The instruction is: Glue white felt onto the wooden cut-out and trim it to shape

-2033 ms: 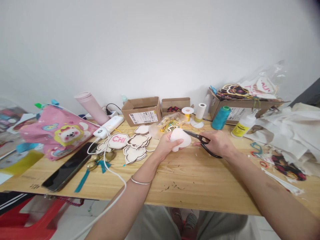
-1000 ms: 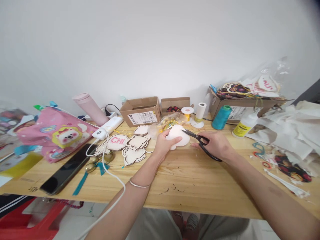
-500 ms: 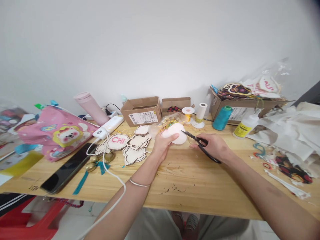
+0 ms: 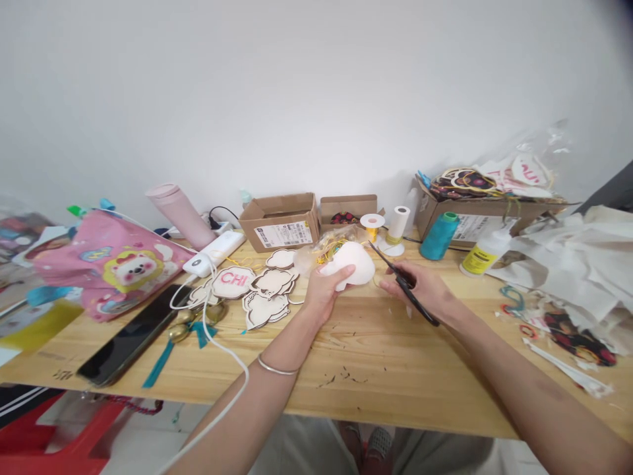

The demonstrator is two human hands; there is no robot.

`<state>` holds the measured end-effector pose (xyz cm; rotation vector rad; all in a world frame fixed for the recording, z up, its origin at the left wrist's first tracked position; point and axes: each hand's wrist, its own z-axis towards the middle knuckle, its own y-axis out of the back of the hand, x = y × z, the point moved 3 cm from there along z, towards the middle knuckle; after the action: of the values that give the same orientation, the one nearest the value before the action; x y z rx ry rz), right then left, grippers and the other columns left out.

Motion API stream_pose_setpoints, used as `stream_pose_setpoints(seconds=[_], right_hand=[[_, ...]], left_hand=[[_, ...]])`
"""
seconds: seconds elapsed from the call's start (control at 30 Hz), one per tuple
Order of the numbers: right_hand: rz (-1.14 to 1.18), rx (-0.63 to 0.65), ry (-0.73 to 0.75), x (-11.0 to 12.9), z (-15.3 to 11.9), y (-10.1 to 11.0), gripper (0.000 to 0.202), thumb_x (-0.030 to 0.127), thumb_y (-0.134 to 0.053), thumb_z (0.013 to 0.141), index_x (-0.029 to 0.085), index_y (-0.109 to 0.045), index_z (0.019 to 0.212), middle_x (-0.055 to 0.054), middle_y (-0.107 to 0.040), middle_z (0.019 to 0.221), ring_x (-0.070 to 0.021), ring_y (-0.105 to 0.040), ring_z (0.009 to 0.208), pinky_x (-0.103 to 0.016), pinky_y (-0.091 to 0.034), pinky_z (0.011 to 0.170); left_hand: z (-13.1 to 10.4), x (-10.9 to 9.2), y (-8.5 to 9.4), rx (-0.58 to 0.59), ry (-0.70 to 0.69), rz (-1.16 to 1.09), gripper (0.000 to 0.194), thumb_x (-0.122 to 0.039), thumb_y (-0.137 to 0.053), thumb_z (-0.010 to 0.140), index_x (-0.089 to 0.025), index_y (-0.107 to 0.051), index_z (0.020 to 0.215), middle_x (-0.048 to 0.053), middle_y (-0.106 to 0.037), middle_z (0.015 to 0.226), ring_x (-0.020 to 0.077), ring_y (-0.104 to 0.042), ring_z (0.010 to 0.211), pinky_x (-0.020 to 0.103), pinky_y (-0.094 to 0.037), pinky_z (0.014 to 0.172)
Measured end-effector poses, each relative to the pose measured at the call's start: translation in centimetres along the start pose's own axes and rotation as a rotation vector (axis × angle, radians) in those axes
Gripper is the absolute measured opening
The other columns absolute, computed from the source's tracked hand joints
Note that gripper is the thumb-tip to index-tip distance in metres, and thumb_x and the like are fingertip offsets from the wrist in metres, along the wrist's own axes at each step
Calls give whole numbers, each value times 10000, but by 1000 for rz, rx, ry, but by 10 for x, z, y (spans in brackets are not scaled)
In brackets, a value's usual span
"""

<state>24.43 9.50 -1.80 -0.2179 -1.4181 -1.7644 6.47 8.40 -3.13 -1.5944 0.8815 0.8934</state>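
Between the thumb and fingers of my left hand [image 4: 324, 285] is a white cloud-shaped piece [image 4: 357, 265], soft-looking and held above the table. Its material I cannot make out for certain. My right hand [image 4: 420, 290] is closed around black-handled scissors [image 4: 413, 295], whose blades point up and left. The scissor tips stand just right of the white piece, apart from it. Left of my left hand lie several wooden cloud-shaped cutouts [image 4: 270, 307] and a cloud-shaped piece lettered CHI [image 4: 232, 282]. A clear bag of yellow cords [image 4: 329, 249] rests behind the white piece.
Along the wall stand cardboard boxes [image 4: 279, 227], a thread spool [image 4: 372, 227], a teal thread cone [image 4: 440, 235] and a glue bottle [image 4: 484, 251]. White fabric [image 4: 583, 257] heaps at right. At left are a phone [image 4: 133, 336], a power bank [image 4: 215, 254] and a pink bag [image 4: 119, 264]. A white cable [image 4: 232, 356] crosses my left forearm.
The scissors have come away from the white piece's edge, slightly to the right. My left hand has turned the white piece and moved it a little right.
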Motion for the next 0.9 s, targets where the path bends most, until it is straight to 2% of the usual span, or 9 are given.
stream_pose_setpoints(seconds=[0.13, 0.27, 0.47, 0.7, 0.9], right_hand=[[-158, -27, 5, 3, 0, 5, 358, 536, -528, 718, 190, -535, 627, 36, -436, 499, -96, -389, 450, -218, -280, 434], [-204, -64, 31, 8, 1, 7, 381, 539, -523, 721, 194, -487, 561, 40, -399, 473, -95, -356, 441, -222, -266, 441], [-206, -77, 45, 8, 2, 4, 357, 517, -517, 730, 192, -497, 583, 32, -418, 485, -99, -372, 445, -222, -279, 450], [-204, -101, 29, 7, 2, 2, 339, 515, -508, 736, 185, -548, 668, 5, -485, 545, -120, -429, 493, -226, -309, 476], [-192, -125, 59, 4, 2, 0, 313, 491, -532, 731, 183, -560, 685, 18, -464, 532, -113, -421, 486, -222, -307, 475]], left_hand=[[-1, -2, -1, -26, -7, 39, 439, -243, -802, 445, -102, -663, 837, 75, -685, 800, 172, -623, 692, 258, -499, 582], [1, 0, 1, -17, -12, 90, 412, -247, -800, 447, -90, -667, 803, 72, -683, 755, 169, -616, 659, 256, -485, 559], [2, 6, -1, 64, 6, 100, 410, -252, -795, 472, -93, -666, 826, 67, -679, 755, 155, -609, 655, 234, -466, 550], [-1, 5, -3, 72, 35, 95, 403, -239, -785, 498, -86, -660, 848, 78, -680, 783, 165, -614, 680, 237, -477, 546], [-1, 5, -6, 73, 32, 102, 385, -231, -786, 488, -88, -670, 826, 72, -682, 753, 161, -610, 653, 251, -483, 547]])
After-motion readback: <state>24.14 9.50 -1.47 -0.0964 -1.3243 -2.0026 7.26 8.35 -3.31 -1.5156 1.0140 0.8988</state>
